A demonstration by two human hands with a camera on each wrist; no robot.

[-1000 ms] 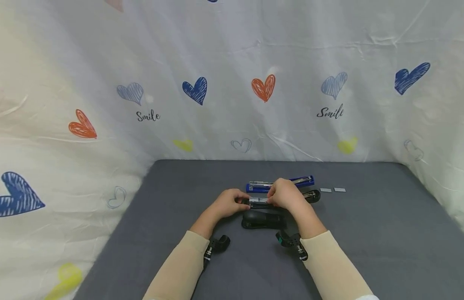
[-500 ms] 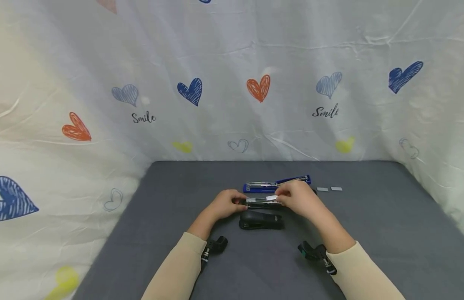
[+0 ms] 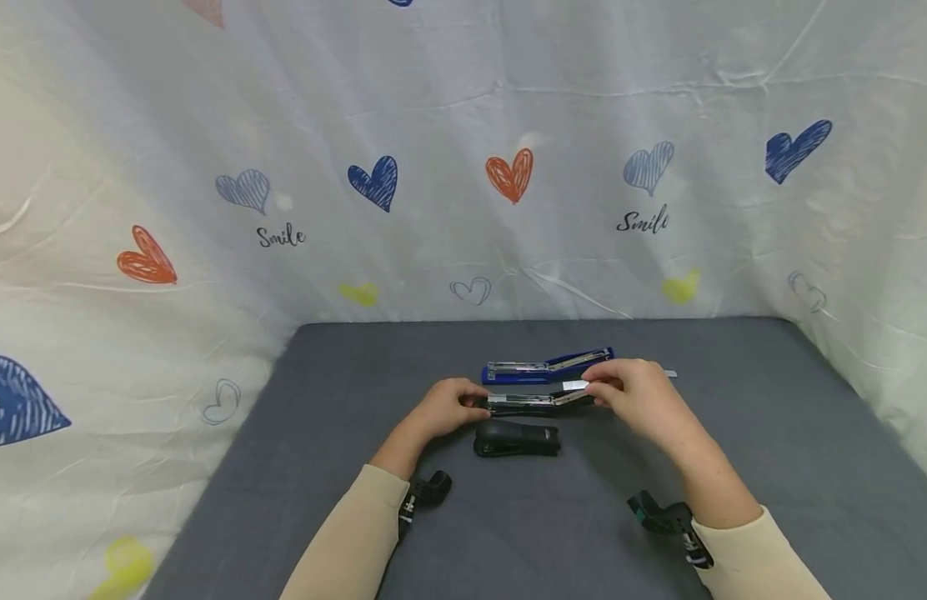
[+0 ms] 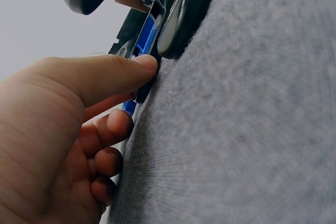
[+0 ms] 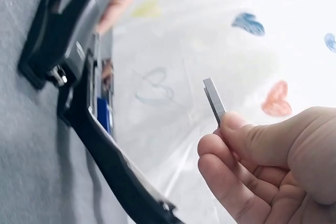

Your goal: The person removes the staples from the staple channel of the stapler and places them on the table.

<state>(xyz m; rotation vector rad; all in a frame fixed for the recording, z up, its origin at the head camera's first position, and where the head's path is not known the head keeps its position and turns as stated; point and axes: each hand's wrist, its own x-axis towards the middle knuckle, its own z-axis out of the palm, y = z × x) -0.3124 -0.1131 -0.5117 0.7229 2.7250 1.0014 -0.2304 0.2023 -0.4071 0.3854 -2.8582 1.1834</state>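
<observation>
An opened black stapler (image 3: 519, 403) lies on the table with its top arm folded back to the right. My left hand (image 3: 443, 412) grips its left end, the thumb (image 4: 121, 74) along the near side in the left wrist view. Above the stapler's right part, my right hand (image 3: 639, 398) pinches a short strip of staples (image 5: 213, 98) between thumb and fingers, its far end free in the air. A closed black stapler (image 3: 516, 438) lies just in front of the opened one. Behind them rests an opened blue stapler (image 3: 518, 375).
Right of the staplers, another staple strip (image 3: 671, 373) lies on the grey cloth-covered table (image 3: 553, 533), partly behind the right hand. A white curtain (image 3: 433, 108) printed with hearts hangs along the table's back edge. A camera (image 3: 662, 512) is strapped to each wrist.
From over the opened stapler, my right hand has lifted and moved right with the staple strip pinched in it. My left hand keeps its hold. The head view has shifted slightly.
</observation>
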